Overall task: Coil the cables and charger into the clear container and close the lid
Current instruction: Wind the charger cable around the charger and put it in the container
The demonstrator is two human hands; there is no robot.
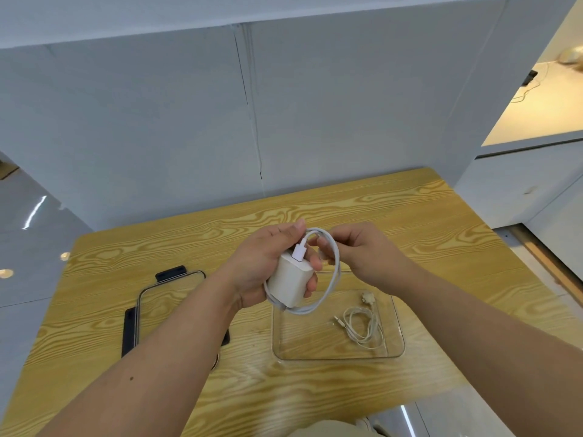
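Note:
My left hand (262,263) grips a white charger block (291,283) above the table, with a white plug in its top. A white cable (335,272) loops around the block in a coil. My right hand (362,253) pinches that cable at the top of the loop. Below them lies the clear container (398,326), open, on the wooden table (441,234). A thin white coiled cable (362,326) with a small adapter rests inside it at the right. The clear lid (148,298) with black clips lies flat to the left, partly hidden by my left forearm.
A white partition wall (157,137) stands along the table's far edge. Glossy floor shows left of the table. To the right is a white counter (520,184). The table's near edge is close to my body.

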